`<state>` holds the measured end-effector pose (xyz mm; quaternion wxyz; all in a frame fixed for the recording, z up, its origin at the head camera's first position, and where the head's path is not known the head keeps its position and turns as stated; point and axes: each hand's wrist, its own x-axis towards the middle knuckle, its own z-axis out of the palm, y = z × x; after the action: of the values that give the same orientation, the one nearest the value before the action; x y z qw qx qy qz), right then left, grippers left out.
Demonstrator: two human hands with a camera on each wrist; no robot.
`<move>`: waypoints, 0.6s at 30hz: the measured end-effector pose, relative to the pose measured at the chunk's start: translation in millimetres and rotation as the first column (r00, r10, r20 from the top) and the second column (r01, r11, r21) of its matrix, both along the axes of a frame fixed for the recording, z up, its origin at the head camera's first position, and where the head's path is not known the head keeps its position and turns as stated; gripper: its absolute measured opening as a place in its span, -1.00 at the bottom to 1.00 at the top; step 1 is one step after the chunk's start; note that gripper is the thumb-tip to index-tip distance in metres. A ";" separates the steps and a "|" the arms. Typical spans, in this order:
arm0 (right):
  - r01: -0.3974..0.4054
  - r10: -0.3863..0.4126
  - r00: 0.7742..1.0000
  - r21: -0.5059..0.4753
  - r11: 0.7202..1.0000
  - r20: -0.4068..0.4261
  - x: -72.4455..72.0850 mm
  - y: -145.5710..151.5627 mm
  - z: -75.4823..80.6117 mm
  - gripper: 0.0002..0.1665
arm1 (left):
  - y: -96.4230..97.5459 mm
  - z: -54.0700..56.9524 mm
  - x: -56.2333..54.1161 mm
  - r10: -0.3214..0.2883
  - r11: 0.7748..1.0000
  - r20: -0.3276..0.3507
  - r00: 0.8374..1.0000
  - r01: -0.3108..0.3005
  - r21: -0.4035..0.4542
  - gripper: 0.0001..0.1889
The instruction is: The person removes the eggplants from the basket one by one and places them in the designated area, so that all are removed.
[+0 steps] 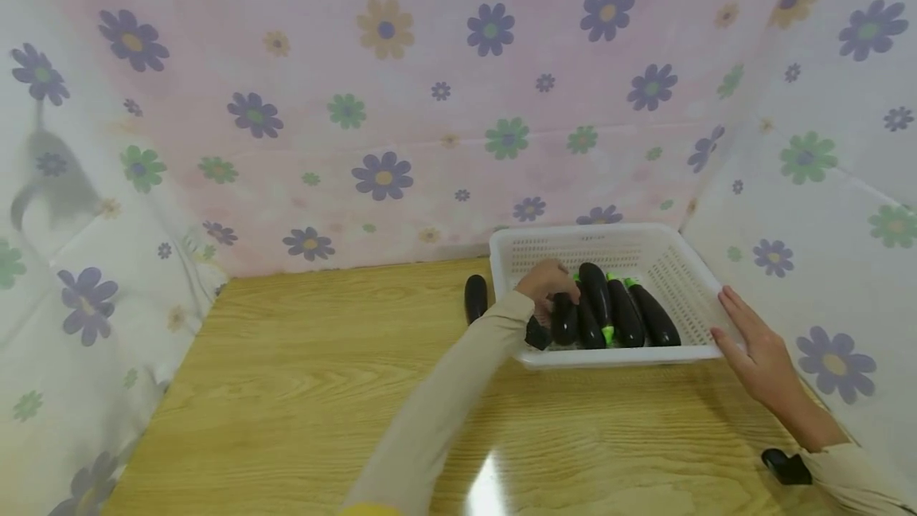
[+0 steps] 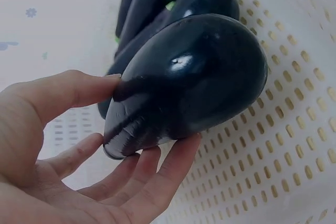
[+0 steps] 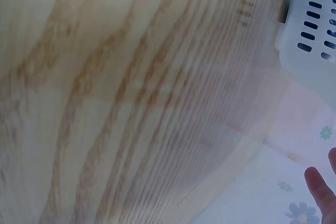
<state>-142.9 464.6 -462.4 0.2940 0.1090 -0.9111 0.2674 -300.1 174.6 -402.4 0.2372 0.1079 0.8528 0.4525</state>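
Inside the left part of a white plastic basket (image 1: 605, 235), my left hand (image 1: 550, 280) holds a dark, glossy eggplant (image 1: 565, 323). In the left wrist view, thumb and fingertips grip the narrower end of this eggplant (image 2: 194, 74), and its rounded end points away from the palm. Several more eggplants (image 1: 653, 317), some with green stems, lie side by side to its right in the basket. My right hand (image 1: 765, 358) is at the basket's right rim with fingers extended. Only its fingertips (image 3: 317, 184) show at the edge of the right wrist view.
Another eggplant (image 1: 476, 299) lies on the wooden table (image 1: 308, 373), just left of the basket. Flower-patterned cloth (image 1: 430, 102) hangs behind the table and along both sides. A small black device (image 1: 786, 467) sits at the right wrist.
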 end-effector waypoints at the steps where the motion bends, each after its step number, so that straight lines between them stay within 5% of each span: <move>1: -0.001 0.001 1.000 0.004 1.000 0.001 -0.3 -0.5 0.4 -0.32 | -1.9 2.3 0.3 -0.012 1.000 -0.005 1.000 0.012 0.010 -0.46; 8: 0.002 -0.002 1.000 0.009 1.000 0.007 1.5 -2.2 -0.1 -0.32 | -7.2 14.7 5.7 -0.027 0.993 0.095 0.995 0.016 0.116 -0.37; 18: 0.007 -0.007 1.000 0.008 1.000 0.013 0.7 -2.0 1.0 -0.32 | -22.7 26.6 8.1 -0.066 0.980 0.083 0.994 0.049 0.192 -0.45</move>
<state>-142.1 462.6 -461.4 0.2882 0.1053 -0.9146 0.2634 -292.0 151.9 -375.8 0.2765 0.1343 0.7910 0.5290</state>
